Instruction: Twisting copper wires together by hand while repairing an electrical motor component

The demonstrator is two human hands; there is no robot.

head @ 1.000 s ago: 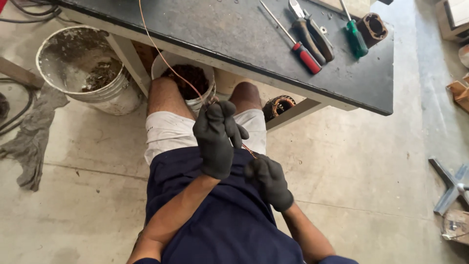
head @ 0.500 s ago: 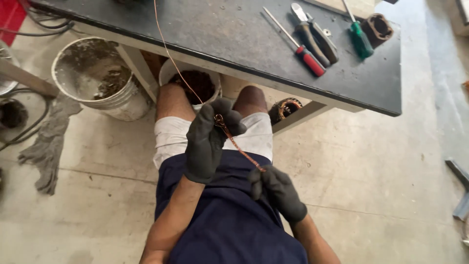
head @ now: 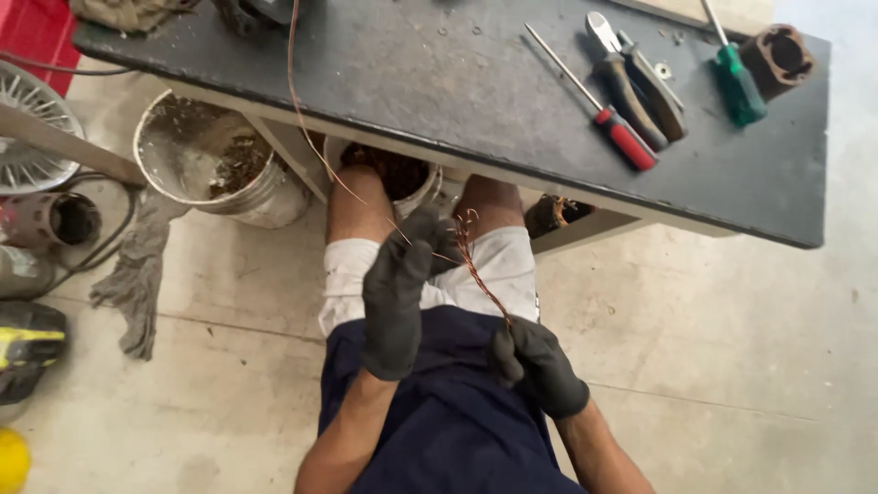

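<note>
Copper wire (head: 476, 265): twisted strand held taut between two gloved hands, above the lap, just in front of the desk's near edge. Left hand (head: 395, 297) raised, fingers (head: 422, 236) pinched shut on the upper end, beside a frayed tip. Right hand (head: 540, 364) lower and closer to the body, fingers (head: 505, 349) curled tight around the lower end. Single thin strand (head: 306, 128) running up from the left hand, over the near edge of the desk (head: 439, 82) toward its far left corner.

On the desk, toward the right end: red-handled screwdriver (head: 599, 114), pliers (head: 636, 82) just beside it, green-handled screwdriver (head: 736, 78), brown cylindrical part (head: 777, 55) near the far right corner.

Under the desk: small tub (head: 393, 178) of brownish scrap between the knees, larger dirty bucket (head: 215, 165) to the left. On the floor at left: grey rag (head: 137, 274).
</note>
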